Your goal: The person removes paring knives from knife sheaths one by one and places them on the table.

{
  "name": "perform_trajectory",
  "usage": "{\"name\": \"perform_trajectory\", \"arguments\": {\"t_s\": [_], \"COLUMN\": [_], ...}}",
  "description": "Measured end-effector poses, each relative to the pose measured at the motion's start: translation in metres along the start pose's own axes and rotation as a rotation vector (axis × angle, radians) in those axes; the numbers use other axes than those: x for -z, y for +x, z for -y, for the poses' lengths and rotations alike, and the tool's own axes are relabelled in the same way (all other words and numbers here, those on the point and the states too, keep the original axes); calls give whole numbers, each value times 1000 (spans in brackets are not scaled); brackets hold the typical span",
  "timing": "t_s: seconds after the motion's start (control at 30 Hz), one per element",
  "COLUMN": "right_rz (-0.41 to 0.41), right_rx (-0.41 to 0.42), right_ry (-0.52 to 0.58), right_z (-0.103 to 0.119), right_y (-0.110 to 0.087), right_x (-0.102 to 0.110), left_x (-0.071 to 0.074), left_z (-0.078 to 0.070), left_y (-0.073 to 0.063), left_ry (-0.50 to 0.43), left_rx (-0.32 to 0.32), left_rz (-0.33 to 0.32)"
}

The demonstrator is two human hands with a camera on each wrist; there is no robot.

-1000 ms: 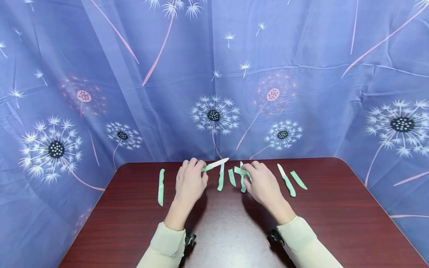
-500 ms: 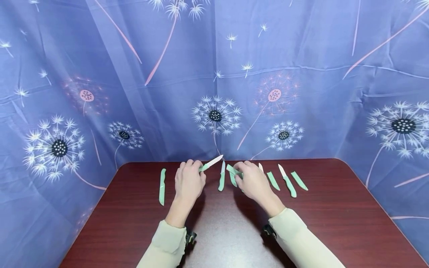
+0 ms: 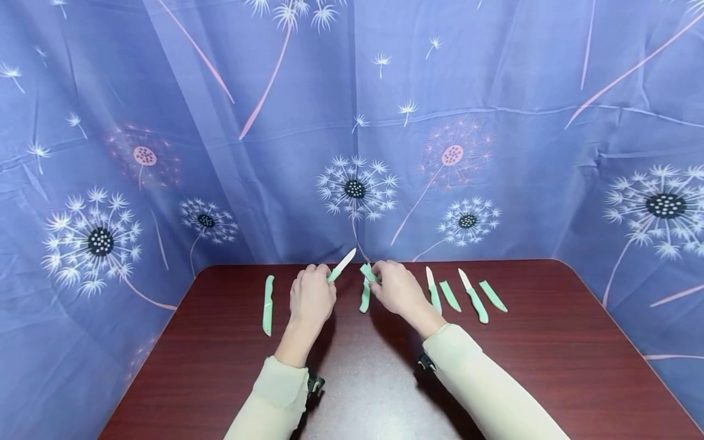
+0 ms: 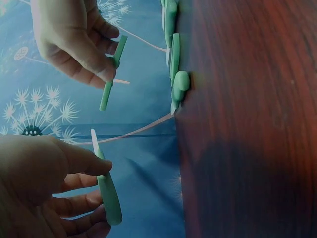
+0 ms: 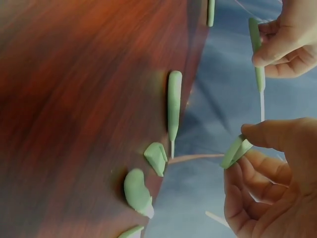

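My left hand (image 3: 312, 296) holds a paring knife (image 4: 109, 193) by its green handle, with the white blade (image 3: 344, 263) angled up and to the right. Facing it, my right hand (image 3: 401, 290) pinches a green blade sheath (image 5: 234, 151) between thumb and fingers. In the head view a gap separates blade and sheath. Both are raised above the table, as the wrist views show. Under the sheath lies another paring knife (image 3: 365, 297), partly covered by it in the head view.
To the right on the brown table (image 3: 577, 342) lie a paring knife (image 3: 433, 293), a loose sheath (image 3: 450, 296), another knife (image 3: 475, 299) and another sheath (image 3: 492, 296). A sheathed knife (image 3: 267, 305) lies at the left. Behind the table hangs a blue curtain (image 3: 275, 201).
My right hand has moved left with the sheath, toward the left hand, uncovering a knife and a sheath on its right. The left-hand knife has shifted slightly left and tips more upward.
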State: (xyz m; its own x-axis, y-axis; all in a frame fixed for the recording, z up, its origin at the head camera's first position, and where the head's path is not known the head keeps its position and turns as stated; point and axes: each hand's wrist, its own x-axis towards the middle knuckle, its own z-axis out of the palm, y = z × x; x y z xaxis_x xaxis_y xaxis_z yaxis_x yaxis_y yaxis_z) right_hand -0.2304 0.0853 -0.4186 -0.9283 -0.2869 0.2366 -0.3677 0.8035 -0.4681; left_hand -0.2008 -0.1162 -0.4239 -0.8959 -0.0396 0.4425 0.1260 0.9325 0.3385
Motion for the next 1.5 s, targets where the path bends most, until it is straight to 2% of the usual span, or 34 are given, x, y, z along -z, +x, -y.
{"name": "perform_trajectory", "arguments": {"t_s": [0.3,0.7,1.0,1.37,1.5], "right_rz": [62,156,203,214,209], "right_rx": [-12,-174,-310,-329,-289], "right_ry": [-39,-26,1,-55,-75], "right_z": [7,20,30,42,44], "right_y": [17,33,42,53,55], "right_x": [-11,-28,-40,-51,-55], "left_x": [-6,-17,-28,-38,-41], "left_z": [2,2,-1,-2,-2], "left_y": [4,8,14,21,21], "left_ry": [4,35,28,-3,-11], "left_rx": [51,141,246,325,338], "left_rz": [58,176,246,295,295]}}
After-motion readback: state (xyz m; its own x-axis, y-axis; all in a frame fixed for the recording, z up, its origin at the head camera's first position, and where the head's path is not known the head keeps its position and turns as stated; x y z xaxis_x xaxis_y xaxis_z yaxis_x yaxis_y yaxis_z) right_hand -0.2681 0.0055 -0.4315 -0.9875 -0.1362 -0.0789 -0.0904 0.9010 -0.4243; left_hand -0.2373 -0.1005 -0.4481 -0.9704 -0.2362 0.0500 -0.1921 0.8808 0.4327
